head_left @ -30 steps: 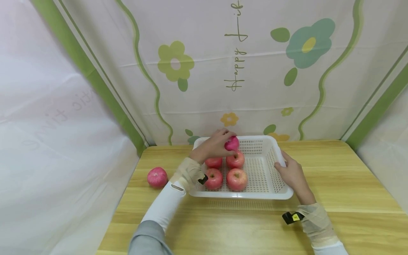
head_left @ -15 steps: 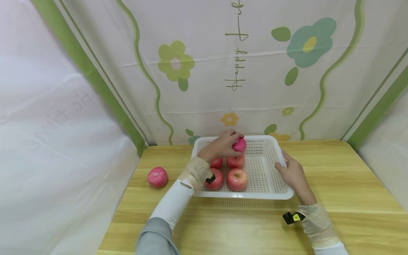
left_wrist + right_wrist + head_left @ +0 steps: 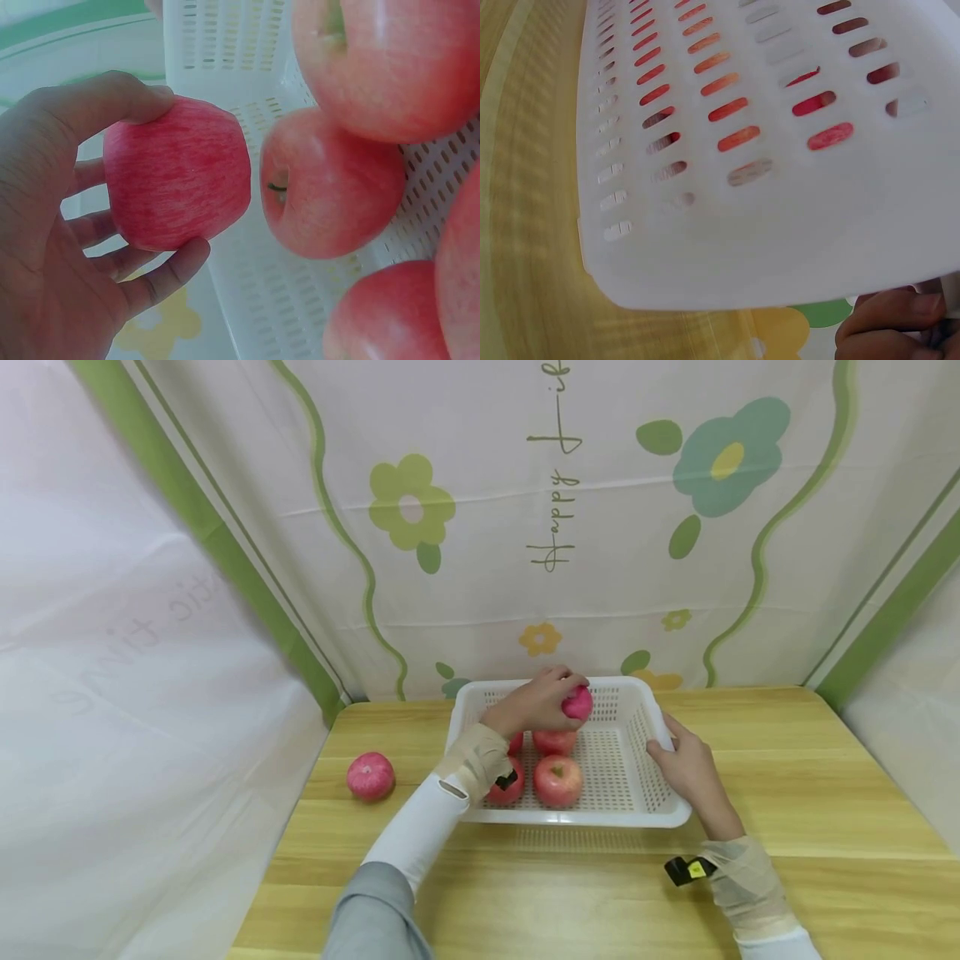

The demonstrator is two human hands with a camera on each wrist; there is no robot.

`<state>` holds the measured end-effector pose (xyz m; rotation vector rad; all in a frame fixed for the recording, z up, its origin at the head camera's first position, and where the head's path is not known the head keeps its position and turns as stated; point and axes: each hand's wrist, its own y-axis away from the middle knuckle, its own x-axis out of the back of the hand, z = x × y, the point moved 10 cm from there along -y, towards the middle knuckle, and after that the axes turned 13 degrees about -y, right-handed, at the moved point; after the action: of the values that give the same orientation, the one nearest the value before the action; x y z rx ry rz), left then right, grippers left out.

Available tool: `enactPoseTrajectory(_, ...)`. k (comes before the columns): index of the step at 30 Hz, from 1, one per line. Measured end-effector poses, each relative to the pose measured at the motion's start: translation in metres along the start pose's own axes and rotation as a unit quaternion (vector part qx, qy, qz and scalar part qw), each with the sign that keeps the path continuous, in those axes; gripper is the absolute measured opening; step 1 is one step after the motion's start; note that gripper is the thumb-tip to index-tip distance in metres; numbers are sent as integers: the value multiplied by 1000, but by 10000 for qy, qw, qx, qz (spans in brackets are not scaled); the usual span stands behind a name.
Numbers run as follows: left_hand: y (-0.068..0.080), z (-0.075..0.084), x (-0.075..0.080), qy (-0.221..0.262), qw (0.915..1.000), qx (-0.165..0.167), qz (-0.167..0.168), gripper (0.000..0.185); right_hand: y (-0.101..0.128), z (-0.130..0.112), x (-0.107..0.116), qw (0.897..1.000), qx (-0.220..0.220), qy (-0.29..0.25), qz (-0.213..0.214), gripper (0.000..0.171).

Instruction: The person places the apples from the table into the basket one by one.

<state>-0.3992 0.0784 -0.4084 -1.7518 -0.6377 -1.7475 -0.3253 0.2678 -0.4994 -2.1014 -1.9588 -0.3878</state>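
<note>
Left hand [image 3: 534, 708] curled round a round pink-red apple [image 3: 578, 702], thumb and fingers pinching it above the white perforated plastic basket [image 3: 660, 810] near the worktop's far edge, over an unfilled patch beside four red apples [image 3: 557, 780] in the basket's left half. Right hand [image 3: 688, 767] gripping the basket's right rim, likely to steady it. Sixth pink apple [image 3: 370, 776] lying apart toward the left edge of the pale wooden worktop [image 3: 825, 793]. Left wrist view alone showing the grip's fingertips [image 3: 184, 259] under the fruit; right wrist view only basket wall and fingertips.
</note>
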Motion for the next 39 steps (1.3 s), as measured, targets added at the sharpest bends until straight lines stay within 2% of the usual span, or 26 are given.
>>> enactPoseTrajectory(9,-8,13,-4,-30,9998,-65,-172,62,0,-1,-1,10000,8,3,-10,71)
enactPoseTrajectory(20,-19,30,-10,-69,9991,-361,-208,65,-3,0,0,10000,32,82,-3,72)
enactPoseTrajectory(30,-26,40,-25,-603,9957,-466,-530,64,-2,-2,1,9999,60,85,-36,71)
enactPoseTrajectory(39,-32,43,-33,-839,9936,-436,-623,63,-1,-2,1,9999,11,170,-11,72)
